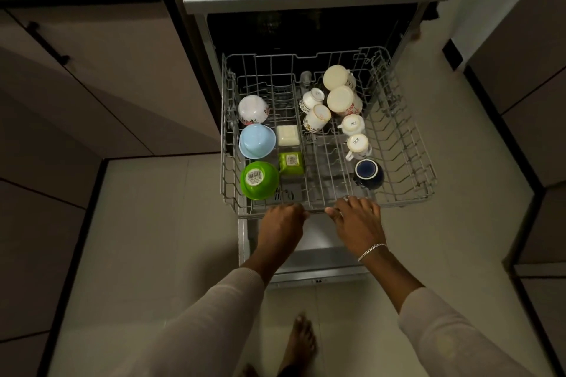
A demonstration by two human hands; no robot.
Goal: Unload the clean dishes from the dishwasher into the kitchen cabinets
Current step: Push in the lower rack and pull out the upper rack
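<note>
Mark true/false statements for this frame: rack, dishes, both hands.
1. The rack is pulled out. True.
2. The green bowl sits opening-up. False: it is upside down, with a barcode label showing on its base.
3. The left hand and right hand are both at the rack's front rail. True.
4. The dark blue mug is on the rack's left side. False: it is on the right side, near the front.
5. The light blue bowl sits between the floral bowl and the green bowl. True.
</note>
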